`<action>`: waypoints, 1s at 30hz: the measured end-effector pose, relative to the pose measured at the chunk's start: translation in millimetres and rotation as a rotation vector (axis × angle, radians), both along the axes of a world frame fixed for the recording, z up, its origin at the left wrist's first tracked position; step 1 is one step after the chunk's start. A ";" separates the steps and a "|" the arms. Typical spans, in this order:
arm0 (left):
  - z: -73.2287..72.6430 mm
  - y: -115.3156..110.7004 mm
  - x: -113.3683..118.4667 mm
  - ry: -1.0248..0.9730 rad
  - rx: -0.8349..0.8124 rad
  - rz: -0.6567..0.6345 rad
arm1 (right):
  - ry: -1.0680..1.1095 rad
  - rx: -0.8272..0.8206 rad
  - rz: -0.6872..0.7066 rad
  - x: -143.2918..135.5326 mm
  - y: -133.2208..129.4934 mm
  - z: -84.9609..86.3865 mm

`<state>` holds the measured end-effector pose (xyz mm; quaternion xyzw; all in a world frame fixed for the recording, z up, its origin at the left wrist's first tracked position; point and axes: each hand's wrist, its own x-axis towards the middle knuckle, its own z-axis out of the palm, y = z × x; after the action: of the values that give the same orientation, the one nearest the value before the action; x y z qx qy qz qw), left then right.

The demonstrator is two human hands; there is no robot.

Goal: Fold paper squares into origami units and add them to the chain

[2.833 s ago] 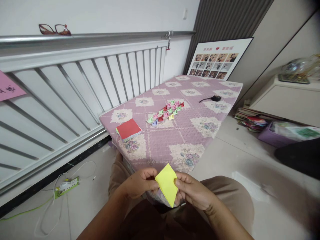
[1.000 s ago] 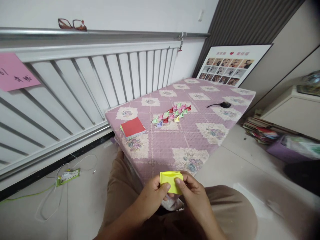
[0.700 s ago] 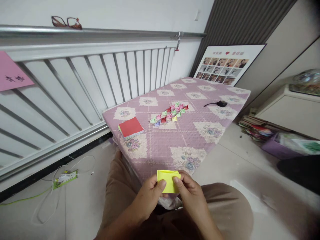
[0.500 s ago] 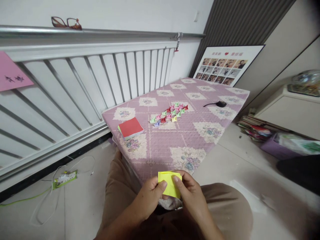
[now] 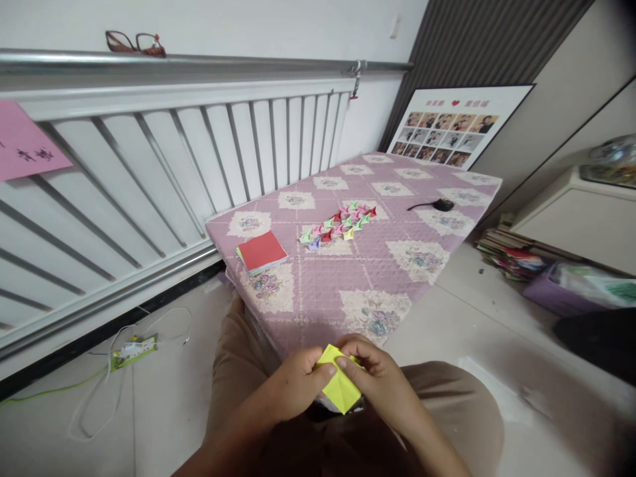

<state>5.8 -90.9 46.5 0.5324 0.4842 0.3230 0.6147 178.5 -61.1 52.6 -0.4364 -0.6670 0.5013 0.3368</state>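
A folded yellow paper (image 5: 342, 391) with crease lines is held between both hands above my lap, just off the near edge of the table. My left hand (image 5: 301, 381) pinches its left side, thumb on top. On the right side my right hand (image 5: 375, 371) grips it, thumb pressed on the face and fingers bent behind the upper edge. Several small folded paper pieces (image 5: 338, 228) in green, pink, red, yellow and blue stand in rows on the table. To their left lies a stack of square paper (image 5: 262, 252), red on top.
The table's floral cloth (image 5: 322, 285) reaches back to a photo board (image 5: 442, 126). A black object with a cord (image 5: 442, 205) lies at its right. Glasses (image 5: 135, 45) rest on the rail. A power strip (image 5: 134, 352) is on the floor at left.
The yellow paper has turned, so a corner now points down toward my lap. My right fingers have bent further over its upper right part. The view has shifted slightly.
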 end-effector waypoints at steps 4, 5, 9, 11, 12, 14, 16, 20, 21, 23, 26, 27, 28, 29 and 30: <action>-3.5 0.0 0.4 0.046 0.092 0.066 | -0.025 0.029 -0.043 -2.9 -0.9 -4.7; -4.0 -0.1 0.4 0.050 0.097 0.069 | -0.030 0.023 -0.059 -3.4 -1.6 -6.8; -1.0 -0.6 -0.7 0.121 0.109 0.033 | -0.026 -0.006 -0.097 -4.0 -4.0 -10.8; 1.4 -0.6 -1.3 0.163 0.123 0.018 | -0.022 0.053 -0.093 -3.7 -4.0 -8.6; 2.1 -0.4 -1.6 0.179 0.131 0.008 | -0.032 0.099 -0.075 -3.3 -3.7 -6.7; 2.2 0.2 -2.4 0.207 0.156 -0.010 | -0.080 0.181 -0.021 -2.4 -2.3 -2.4; 1.1 0.8 -3.8 0.229 0.188 -0.032 | -0.135 0.212 0.036 -1.4 -0.2 1.6; 0.9 2.4 -9.3 0.261 0.245 -0.089 | -0.184 0.218 0.129 -0.4 5.3 7.3; 2.1 3.1 -10.9 0.275 0.256 -0.111 | -0.186 0.218 0.155 -0.4 6.6 8.2; 6.0 4.7 -14.0 0.319 0.276 -0.157 | -0.193 0.216 0.210 -0.2 8.9 9.3; 13.7 7.1 -17.2 0.389 0.336 -0.200 | -0.222 0.204 0.271 0.6 10.7 10.0; 15.9 7.6 -17.7 0.406 0.361 -0.208 | -0.235 0.196 0.282 1.0 11.0 10.4; 17.6 7.8 -18.1 0.421 0.383 -0.216 | -0.249 0.184 0.289 1.3 11.4 10.9; 18.7 7.7 -18.4 0.438 0.396 -0.220 | -0.260 0.174 0.293 1.7 11.8 11.7; 19.2 7.4 -18.6 0.454 0.403 -0.222 | -0.270 0.162 0.292 2.0 12.4 12.5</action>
<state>-12.9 -83.5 65.8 0.7516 0.4740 0.2163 0.4046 180.5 -48.6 65.1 -0.3698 -0.8004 0.4264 0.2019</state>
